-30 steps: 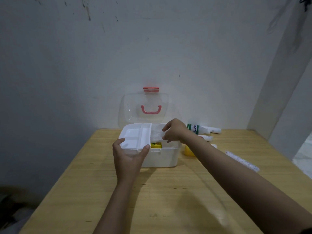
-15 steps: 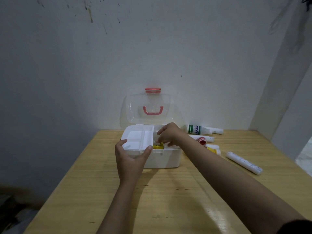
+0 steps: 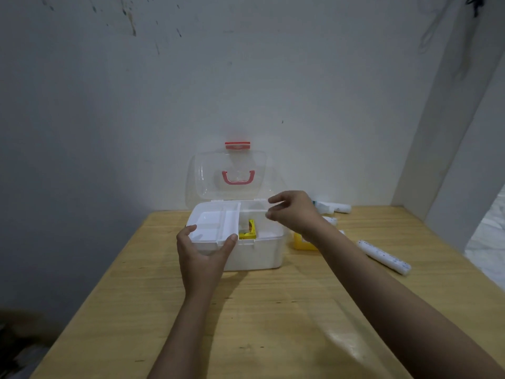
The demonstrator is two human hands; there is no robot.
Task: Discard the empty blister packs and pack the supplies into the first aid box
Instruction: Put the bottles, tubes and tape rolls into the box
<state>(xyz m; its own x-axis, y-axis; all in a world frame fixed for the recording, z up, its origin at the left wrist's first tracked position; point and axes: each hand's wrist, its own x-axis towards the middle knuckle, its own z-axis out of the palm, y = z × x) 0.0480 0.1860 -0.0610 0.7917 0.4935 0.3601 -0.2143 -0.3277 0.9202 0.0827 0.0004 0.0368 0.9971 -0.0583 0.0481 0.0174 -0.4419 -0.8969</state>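
A white first aid box (image 3: pixel 259 255) stands on the wooden table with its clear lid (image 3: pixel 229 176) raised against the wall. A white inner tray (image 3: pixel 216 222) sits over the box's left half. My left hand (image 3: pixel 202 255) grips the tray's front edge. A yellow packet (image 3: pixel 249 231) lies inside the open right half. My right hand (image 3: pixel 293 213) hovers above the box's right side, fingers apart and empty.
To the right of the box lie a yellow item (image 3: pixel 302 242), a long white tube (image 3: pixel 382 257), a white bottle (image 3: pixel 334 207) near the wall and a small white tube (image 3: pixel 330 220). A wall corner (image 3: pixel 437 160) rises at the right.
My right hand has lifted out of the box's right half and moved right, now empty. The white item it held a second ago is out of sight. My left hand stays on the tray.
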